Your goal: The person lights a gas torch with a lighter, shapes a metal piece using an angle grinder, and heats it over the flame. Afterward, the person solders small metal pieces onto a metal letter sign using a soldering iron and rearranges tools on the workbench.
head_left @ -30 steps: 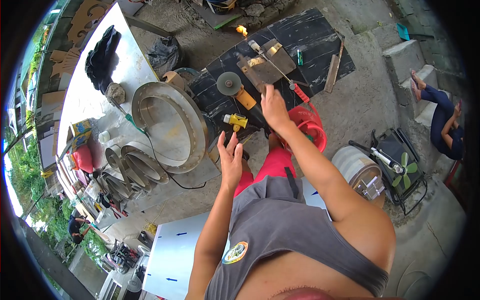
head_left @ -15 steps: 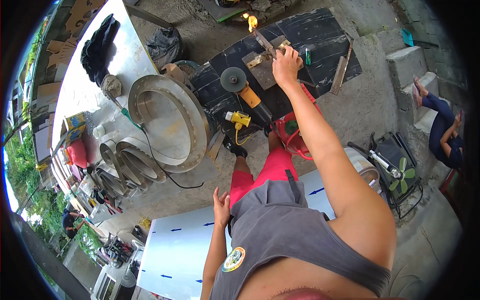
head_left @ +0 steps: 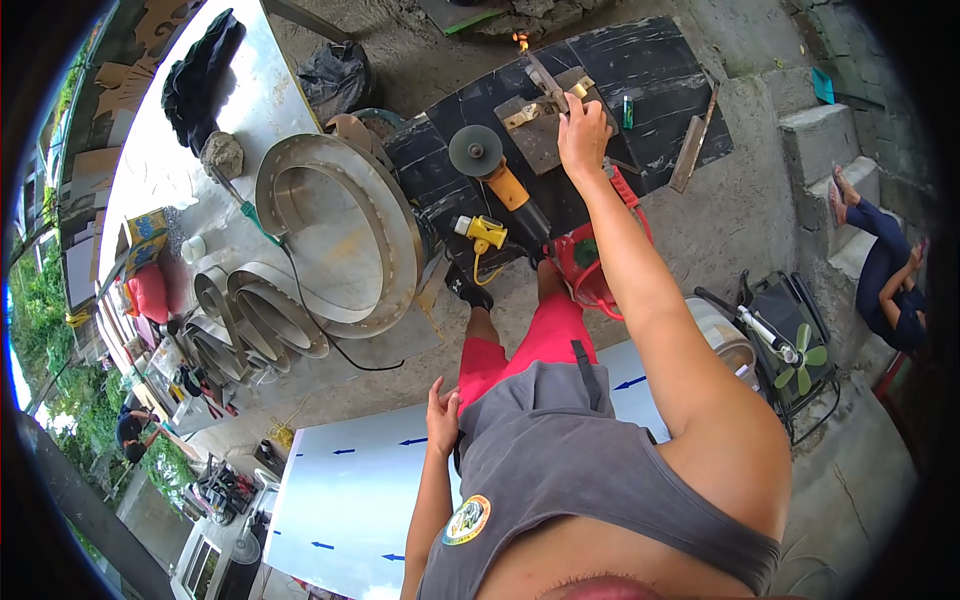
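My right hand (head_left: 585, 138) is closed at the near end of a long narrow bar (head_left: 545, 80) that looks like rusty metal. A small flame (head_left: 520, 41) burns at the bar's far tip. Beneath the hand is a dark metal plate (head_left: 535, 150) with brass-coloured pieces (head_left: 522, 117) on it. Just right of the hand stands a green lighter-like object (head_left: 628, 112). My left hand (head_left: 442, 415) hangs beside my hip, fingers apart and loosely bent, holding nothing. An angle grinder (head_left: 510, 190) with a dark disc lies left of the plate.
The black marbled board (head_left: 655, 65) carries these things. A yellow plug (head_left: 481, 232) and a red basket (head_left: 600, 290) are near my feet. Curved metal strips (head_left: 400, 250) cover the metal table (head_left: 270, 90) on the left. A person (head_left: 885, 255) sits on steps at right; another person (head_left: 130, 435) is far left.
The flame at the bar's tip has shrunk. My right hand is slightly lower and to the right in view, with the surroundings shifted a little. My left hand stays by my hip.
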Demonstrator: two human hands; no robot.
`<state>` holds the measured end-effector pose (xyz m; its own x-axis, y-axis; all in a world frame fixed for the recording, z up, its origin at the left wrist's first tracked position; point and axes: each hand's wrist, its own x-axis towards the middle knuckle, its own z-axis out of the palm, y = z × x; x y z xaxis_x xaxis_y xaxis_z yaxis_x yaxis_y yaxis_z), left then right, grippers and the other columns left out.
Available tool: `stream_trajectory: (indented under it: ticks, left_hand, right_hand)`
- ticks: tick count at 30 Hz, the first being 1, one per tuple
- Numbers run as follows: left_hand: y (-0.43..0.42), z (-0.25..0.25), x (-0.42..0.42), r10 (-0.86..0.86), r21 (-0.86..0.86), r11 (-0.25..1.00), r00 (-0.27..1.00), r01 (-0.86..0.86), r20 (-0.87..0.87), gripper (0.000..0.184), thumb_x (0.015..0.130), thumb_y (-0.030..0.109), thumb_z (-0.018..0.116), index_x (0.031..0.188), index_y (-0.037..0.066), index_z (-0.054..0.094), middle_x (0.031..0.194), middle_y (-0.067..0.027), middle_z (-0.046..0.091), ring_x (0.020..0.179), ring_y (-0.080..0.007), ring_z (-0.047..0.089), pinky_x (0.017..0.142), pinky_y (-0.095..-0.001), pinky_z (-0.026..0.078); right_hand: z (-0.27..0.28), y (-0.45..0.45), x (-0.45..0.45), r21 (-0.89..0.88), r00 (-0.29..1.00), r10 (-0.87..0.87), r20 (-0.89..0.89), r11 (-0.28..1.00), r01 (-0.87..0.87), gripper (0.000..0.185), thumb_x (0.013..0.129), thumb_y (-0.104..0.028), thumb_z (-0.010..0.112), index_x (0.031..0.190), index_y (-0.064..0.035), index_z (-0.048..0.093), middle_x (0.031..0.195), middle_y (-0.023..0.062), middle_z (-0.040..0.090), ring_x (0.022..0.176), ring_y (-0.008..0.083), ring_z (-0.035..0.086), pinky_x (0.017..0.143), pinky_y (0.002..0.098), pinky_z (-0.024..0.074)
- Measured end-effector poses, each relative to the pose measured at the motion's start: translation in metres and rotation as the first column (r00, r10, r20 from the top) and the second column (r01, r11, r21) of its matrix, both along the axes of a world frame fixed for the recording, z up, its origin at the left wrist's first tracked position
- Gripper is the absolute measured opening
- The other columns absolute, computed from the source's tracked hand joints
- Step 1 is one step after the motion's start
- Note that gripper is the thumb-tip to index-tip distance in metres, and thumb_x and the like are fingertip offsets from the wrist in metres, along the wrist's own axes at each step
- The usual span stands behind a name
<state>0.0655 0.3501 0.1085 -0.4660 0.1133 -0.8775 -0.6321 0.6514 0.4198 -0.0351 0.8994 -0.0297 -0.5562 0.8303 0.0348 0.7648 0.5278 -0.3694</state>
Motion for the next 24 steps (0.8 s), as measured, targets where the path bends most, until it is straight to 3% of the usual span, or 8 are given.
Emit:
stream_trajectory:
  ticks: [6,11,14,16,24]
  left_hand:
    - [-0.003,0.001,-0.002,-0.013,-0.005,1.000,1.000,0.013,0.023,0.051,0.107,0.013,0.056,0.155,0.009,0.039,0.127,-0.0177,0.070,0.108,-0.0153,0.064,0.099,-0.0305,0.050]
    - [-0.008,0.000,0.001,-0.010,-0.021,1.000,0.999,0.010,0.032,0.050,0.108,0.014,0.056,0.154,0.009,0.040,0.125,-0.0168,0.071,0.108,-0.0148,0.064,0.098,-0.0301,0.050]
    - [-0.010,0.001,0.003,0.006,-0.016,1.000,0.999,-0.006,0.035,0.053,0.107,0.014,0.057,0.156,0.010,0.037,0.125,-0.0168,0.071,0.108,-0.0154,0.064,0.098,-0.0305,0.050]
    - [-0.011,0.001,0.004,-0.010,-0.021,1.000,1.000,0.011,0.008,0.061,0.107,0.017,0.058,0.160,0.008,0.026,0.129,-0.0205,0.068,0.111,-0.0222,0.067,0.101,-0.0350,0.050]
    - [-0.018,-0.004,0.008,-0.024,-0.022,0.999,1.000,0.024,-0.003,0.064,0.108,0.016,0.057,0.161,0.009,0.022,0.129,-0.0209,0.068,0.110,-0.0225,0.068,0.101,-0.0356,0.051]
  right_hand:
    - [-0.013,-0.003,0.005,0.052,0.996,-0.007,-0.089,0.999,0.011,0.044,0.093,-0.015,0.072,0.135,-0.0163,0.057,0.114,0.0105,0.054,0.109,0.0321,0.057,0.090,0.0516,0.0436]
    - [-0.023,-0.005,0.005,0.042,0.998,-0.012,-0.058,0.999,0.014,0.044,0.093,-0.016,0.072,0.135,-0.0173,0.057,0.114,0.0094,0.054,0.111,0.0313,0.057,0.091,0.0514,0.0423]
    - [-0.025,-0.007,0.009,0.033,0.999,-0.013,-0.047,0.999,0.015,0.044,0.093,-0.017,0.072,0.135,-0.0176,0.057,0.114,0.0088,0.055,0.112,0.0309,0.057,0.092,0.0515,0.0417]
    - [-0.027,-0.007,0.010,0.031,0.999,-0.018,-0.046,0.999,0.020,0.043,0.093,-0.017,0.072,0.134,-0.0176,0.057,0.115,0.0086,0.055,0.112,0.0307,0.057,0.092,0.0516,0.0414]
    - [-0.038,-0.004,0.021,0.099,0.998,0.017,-0.060,0.995,-0.011,0.044,0.093,-0.018,0.073,0.134,-0.0200,0.058,0.113,0.0059,0.055,0.111,0.0280,0.058,0.091,0.0486,0.0391]
